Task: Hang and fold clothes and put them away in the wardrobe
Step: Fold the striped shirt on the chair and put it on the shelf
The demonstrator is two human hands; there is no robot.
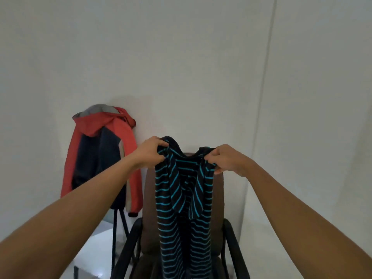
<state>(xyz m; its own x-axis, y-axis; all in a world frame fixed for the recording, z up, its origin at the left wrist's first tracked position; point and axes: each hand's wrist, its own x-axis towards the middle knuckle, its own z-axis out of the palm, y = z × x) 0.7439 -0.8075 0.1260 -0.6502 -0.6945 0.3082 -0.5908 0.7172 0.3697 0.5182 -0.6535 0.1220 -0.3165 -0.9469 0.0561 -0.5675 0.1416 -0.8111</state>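
A black shirt with turquoise stripes (181,214) hangs in the air in front of me, held up by its shoulders. My left hand (150,153) grips the left shoulder with curled fingers. My right hand (225,160) grips the right shoulder the same way. The neckline sags between the two hands and the body of the shirt drops down past the bottom of the view. No wardrobe is in view.
A brown chair (218,208) with black armrests stands right behind the shirt. A red, navy and grey hooded jacket (100,158) hangs to the left over a black metal frame (115,228). Pale walls lie behind, with a corner seam at right.
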